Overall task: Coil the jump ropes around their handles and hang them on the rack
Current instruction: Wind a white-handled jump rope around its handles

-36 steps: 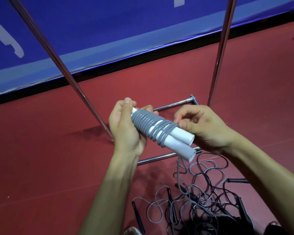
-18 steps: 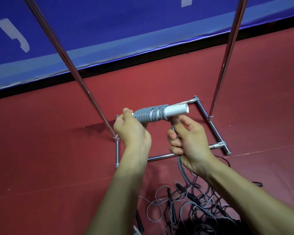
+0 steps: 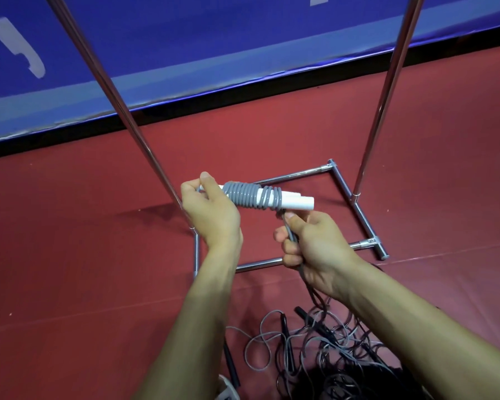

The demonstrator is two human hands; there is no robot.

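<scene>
The left hand [image 3: 211,215] is gripping the left end of the paired white handles [image 3: 298,202], fingers curled round them, while the right hand [image 3: 309,246] is pinching the free grey rope [image 3: 290,233] just below the coil [image 3: 243,194]. I judge each turn needs steady tension and a snug lay, as smooth rubbery cord may be slipping on hard glossy tubes. The bundle is hovering over the chromed tubular rack [image 3: 361,215]; tangled ropes [image 3: 324,342] are lying nearer on the matte red floor [image 3: 70,269].
</scene>
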